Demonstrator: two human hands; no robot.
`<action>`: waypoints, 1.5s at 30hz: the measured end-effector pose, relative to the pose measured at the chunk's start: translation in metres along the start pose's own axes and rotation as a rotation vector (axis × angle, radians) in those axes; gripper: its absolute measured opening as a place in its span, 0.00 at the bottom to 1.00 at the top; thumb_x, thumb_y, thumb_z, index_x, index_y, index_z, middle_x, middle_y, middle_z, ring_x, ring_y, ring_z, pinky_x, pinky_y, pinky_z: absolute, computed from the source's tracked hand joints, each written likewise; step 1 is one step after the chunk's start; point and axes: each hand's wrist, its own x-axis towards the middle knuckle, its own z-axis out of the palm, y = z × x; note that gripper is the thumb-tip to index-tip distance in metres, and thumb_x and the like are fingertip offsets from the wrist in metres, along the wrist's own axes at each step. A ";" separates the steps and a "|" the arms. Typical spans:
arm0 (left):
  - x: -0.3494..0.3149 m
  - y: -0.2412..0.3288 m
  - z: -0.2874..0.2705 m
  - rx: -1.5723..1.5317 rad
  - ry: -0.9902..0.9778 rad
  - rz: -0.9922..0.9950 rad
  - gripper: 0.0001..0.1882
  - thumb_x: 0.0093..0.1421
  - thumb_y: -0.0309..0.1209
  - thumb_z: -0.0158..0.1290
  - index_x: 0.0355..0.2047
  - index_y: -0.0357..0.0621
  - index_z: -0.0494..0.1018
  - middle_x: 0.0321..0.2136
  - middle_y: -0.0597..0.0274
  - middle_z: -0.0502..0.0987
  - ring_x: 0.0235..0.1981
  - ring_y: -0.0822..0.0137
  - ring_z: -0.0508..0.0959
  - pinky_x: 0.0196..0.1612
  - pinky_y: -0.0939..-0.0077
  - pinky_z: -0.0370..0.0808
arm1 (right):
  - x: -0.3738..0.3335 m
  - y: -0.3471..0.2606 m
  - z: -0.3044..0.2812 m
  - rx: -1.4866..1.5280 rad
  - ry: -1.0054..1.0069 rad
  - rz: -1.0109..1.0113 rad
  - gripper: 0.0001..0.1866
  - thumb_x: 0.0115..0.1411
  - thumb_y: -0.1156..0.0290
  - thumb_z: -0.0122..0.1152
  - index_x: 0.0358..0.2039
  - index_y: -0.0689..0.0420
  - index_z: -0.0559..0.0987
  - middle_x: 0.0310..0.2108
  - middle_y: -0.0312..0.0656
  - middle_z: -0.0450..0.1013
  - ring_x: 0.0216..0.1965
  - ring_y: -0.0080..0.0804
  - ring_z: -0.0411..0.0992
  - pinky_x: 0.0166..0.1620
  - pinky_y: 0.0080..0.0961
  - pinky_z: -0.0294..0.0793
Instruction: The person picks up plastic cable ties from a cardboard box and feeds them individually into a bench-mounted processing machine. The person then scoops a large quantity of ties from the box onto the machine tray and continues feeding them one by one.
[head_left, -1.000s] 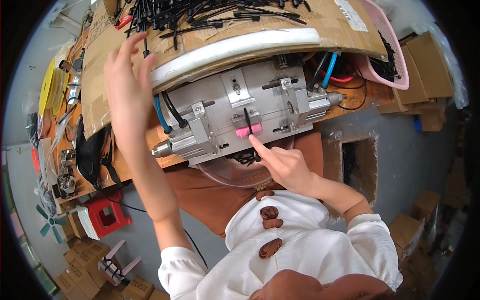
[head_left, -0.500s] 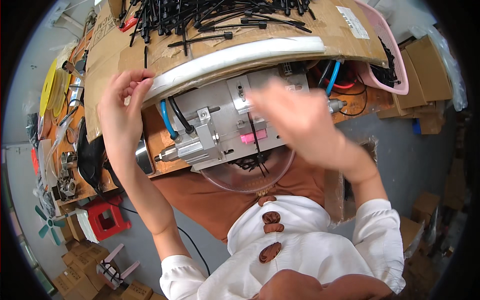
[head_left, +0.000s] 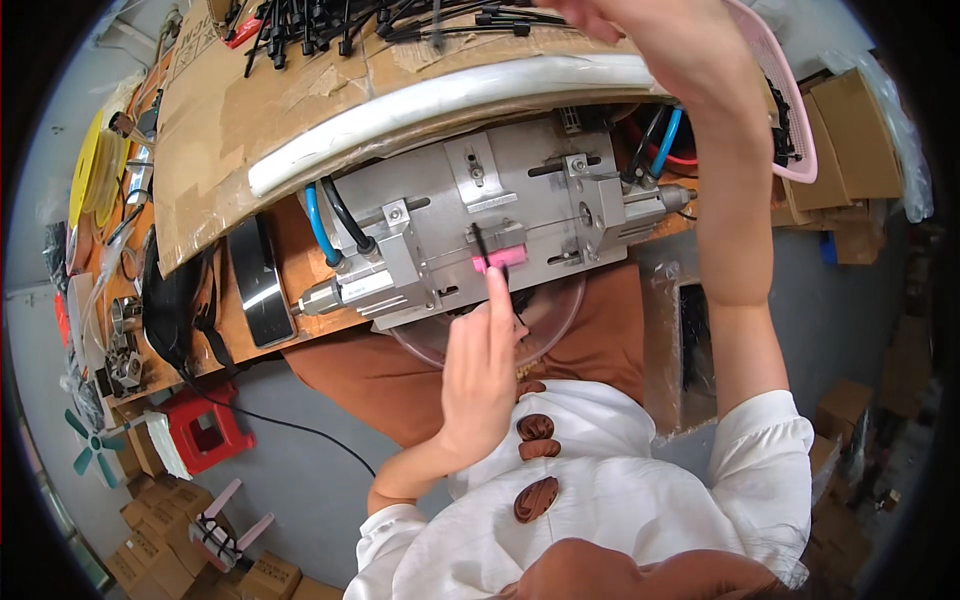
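My left hand [head_left: 480,365] is at the front of a metal fixture [head_left: 520,210], its index finger stretched out. The fingertip meets a thin black plastic stick [head_left: 482,243], blurred by motion, which lies over a pink block [head_left: 500,260] on the fixture. Part of the stick is hidden behind my fingers. Farther up, my right hand [head_left: 650,35] reaches over the cardboard to the pile of black sticks with knobbed heads [head_left: 330,25]. The top edge cuts off some of its fingers, so whether it grips anything is unclear.
A white padded strip [head_left: 450,90] lines the front edge of the cardboard [head_left: 215,150]. Below the fixture, a clear bowl [head_left: 425,345] rests at my lap. A pink basket [head_left: 800,150] stands to the right; a phone [head_left: 262,290] lies left. Blue and black hoses run to the fixture.
My left hand has come down from the strip's left end to the fixture's front. The right hand has moved from the fixture up to the pile. The black stick over the pink block has shifted.
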 end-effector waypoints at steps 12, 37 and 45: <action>0.009 -0.006 0.019 0.196 -0.127 0.001 0.35 0.53 0.20 0.53 0.61 0.28 0.55 0.30 0.58 0.63 0.32 0.63 0.67 0.37 0.71 0.70 | -0.114 0.024 0.017 0.328 0.316 -0.111 0.09 0.56 0.82 0.58 0.39 0.64 0.75 0.36 0.46 0.76 0.30 0.20 0.71 0.24 0.12 0.67; 0.133 -0.018 -0.042 0.041 0.148 0.126 0.21 0.54 0.19 0.55 0.49 0.36 0.70 0.35 0.49 0.68 0.37 0.52 0.70 0.41 0.62 0.68 | -0.162 0.044 0.083 -0.454 -0.084 -0.205 0.28 0.49 0.78 0.65 0.53 0.58 0.72 0.25 0.42 0.71 0.23 0.34 0.71 0.23 0.28 0.71; 0.221 -0.036 -0.043 -0.067 -0.103 0.182 0.11 0.54 0.28 0.58 0.37 0.38 0.74 0.25 0.57 0.76 0.25 0.61 0.75 0.33 0.70 0.72 | 0.013 0.062 0.010 -0.808 0.141 -0.511 0.07 0.53 0.75 0.56 0.33 0.62 0.78 0.25 0.48 0.74 0.25 0.41 0.73 0.31 0.32 0.74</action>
